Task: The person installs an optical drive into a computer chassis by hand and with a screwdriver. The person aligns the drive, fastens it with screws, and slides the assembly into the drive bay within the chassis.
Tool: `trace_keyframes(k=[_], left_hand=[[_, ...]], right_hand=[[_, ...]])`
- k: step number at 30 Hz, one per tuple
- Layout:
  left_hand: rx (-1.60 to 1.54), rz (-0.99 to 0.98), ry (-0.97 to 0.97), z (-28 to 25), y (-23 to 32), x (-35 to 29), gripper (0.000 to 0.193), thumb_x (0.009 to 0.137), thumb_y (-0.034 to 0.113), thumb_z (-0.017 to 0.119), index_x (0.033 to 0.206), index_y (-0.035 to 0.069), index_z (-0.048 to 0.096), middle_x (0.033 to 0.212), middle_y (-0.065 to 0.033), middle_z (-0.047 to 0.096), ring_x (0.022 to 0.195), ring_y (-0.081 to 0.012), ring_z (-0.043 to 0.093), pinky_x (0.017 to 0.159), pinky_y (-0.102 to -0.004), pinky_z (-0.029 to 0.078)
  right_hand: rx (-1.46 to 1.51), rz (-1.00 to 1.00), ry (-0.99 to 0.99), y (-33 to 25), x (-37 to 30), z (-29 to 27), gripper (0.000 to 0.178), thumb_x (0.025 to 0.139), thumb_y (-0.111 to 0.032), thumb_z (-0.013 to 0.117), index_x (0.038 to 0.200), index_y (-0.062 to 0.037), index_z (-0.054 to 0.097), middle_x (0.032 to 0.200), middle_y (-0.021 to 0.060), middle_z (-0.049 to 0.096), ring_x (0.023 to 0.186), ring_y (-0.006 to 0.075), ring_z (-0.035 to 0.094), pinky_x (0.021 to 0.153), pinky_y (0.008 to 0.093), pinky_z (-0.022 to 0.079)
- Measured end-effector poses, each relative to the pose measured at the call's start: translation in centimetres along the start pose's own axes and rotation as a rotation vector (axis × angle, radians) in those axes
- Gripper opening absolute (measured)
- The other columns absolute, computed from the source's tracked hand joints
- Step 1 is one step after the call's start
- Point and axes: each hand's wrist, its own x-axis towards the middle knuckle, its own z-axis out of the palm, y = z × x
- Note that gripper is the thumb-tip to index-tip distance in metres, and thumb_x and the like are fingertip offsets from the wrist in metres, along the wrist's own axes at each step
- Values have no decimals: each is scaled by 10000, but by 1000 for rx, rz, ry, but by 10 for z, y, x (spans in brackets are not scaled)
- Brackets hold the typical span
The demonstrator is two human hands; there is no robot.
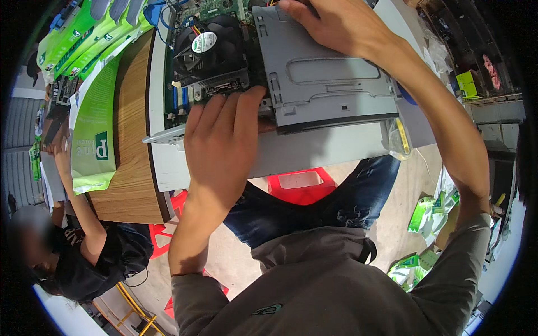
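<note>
An opened desktop computer case lies in front of me, with a black cooling fan on its green circuit board. To the fan's right sits a grey metal drive unit. My left hand reaches over the near edge of the case. Its fingers are bent and close together beside the drive unit's near left corner; what lies between fingers and thumb is hidden. My right hand rests on the far part of the drive unit, thumb stretched apart. Its other fingers run partly out of view at the upper edge.
Left of the case is a wooden tabletop with green-and-white packages. A co-worker sits at the left, hands on a dark part. A red stool stands below me. Green packaging lies on the floor at right.
</note>
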Motion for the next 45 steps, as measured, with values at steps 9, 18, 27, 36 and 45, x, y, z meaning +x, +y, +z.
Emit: trace_keyframes(k=[9, 18, 27, 36, 45], left_hand=[[-51, -49, -3, -4, 6, 2, 395, 772, -19, 682, 1154, 47, 609, 909, -91, 691, 808, -260, 603, 733, -381, 394], [-122, -153, -97, -11, 9, 1, 467, 747, -63, 674, 1185, 70, 578, 1018, -133, 686, 957, -355, 628, 841, -434, 408], [-204, -111, -42, -11, 8, -3, 419, 764, -61, 667, 1157, 51, 576, 1010, -157, 684, 947, -373, 627, 851, -444, 409], [-180, -63, 52, -9, 9, -3, 398, 758, -24, 701, 1125, 84, 589, 917, -175, 678, 894, -394, 627, 784, -459, 427], [-219, -58, 46, -6, 5, -6, 340, 806, 44, 729, 1116, 79, 594, 898, -169, 690, 875, -405, 632, 783, -465, 432]], right_hand=[[-6, 22, -170, -30, -12, -11, 305, 1004, -282, 574, 1131, -6, 552, 801, 286, 657, 762, 447, 654, 671, 501, 504], [-73, 87, 532, -64, -119, -38, 365, 1010, -277, 577, 1240, 6, 574, 1127, 174, 665, 1038, 303, 658, 882, 424, 543], [1763, 675, 722, -153, -256, 78, 702, 978, -402, 638, 1503, -66, 316, 1491, 215, 421, 1422, 326, 397, 1178, 455, 322], [1834, 848, 940, -166, -168, 59, 356, 920, -206, 717, 1212, -75, 563, 1063, 18, 615, 887, 106, 622, 673, 266, 499], [1021, 825, 720, -212, -280, 35, 500, 880, -197, 760, 1301, -33, 545, 1085, 72, 621, 1000, 180, 616, 890, 320, 487]])
